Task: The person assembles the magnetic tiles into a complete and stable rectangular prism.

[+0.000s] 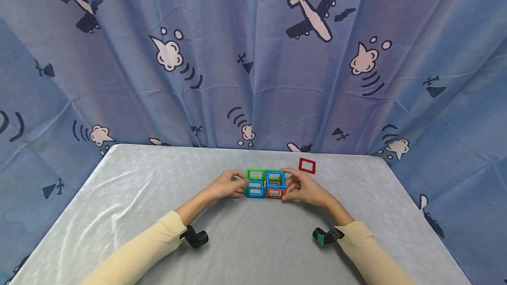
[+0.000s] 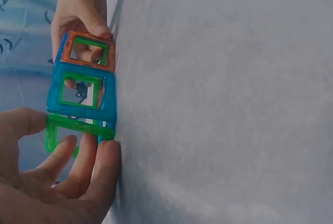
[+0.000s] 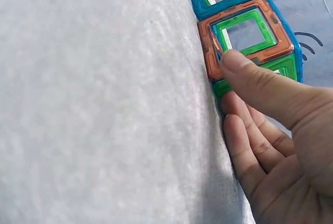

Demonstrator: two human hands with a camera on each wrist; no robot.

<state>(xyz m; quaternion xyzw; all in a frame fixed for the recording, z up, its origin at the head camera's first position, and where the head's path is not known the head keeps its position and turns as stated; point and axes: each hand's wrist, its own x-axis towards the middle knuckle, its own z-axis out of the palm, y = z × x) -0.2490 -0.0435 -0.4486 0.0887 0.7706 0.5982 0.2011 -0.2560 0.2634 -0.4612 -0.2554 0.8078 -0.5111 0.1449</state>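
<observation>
A low block-like structure of see-through magnetic tiles (image 1: 266,181) stands on the white-covered table, built from green, blue and orange frames. My left hand (image 1: 227,184) holds its left end; in the left wrist view, thumb and fingers pinch the green end tile (image 2: 78,124) beside a blue front tile (image 2: 83,112). At the right end my right hand (image 1: 308,189) grips the structure. Its thumb presses the orange front tile (image 3: 206,47) while the other fingers lie by the green side tile (image 3: 292,64). One blue square tile (image 1: 284,179) covers the upper right part.
A red square tile (image 1: 307,171) lies flat on the table (image 1: 158,166), behind my right hand. Behind the table's far edge hangs a blue curtain (image 1: 222,69) printed with planes. Black straps with devices (image 1: 196,237) are worn on both wrists.
</observation>
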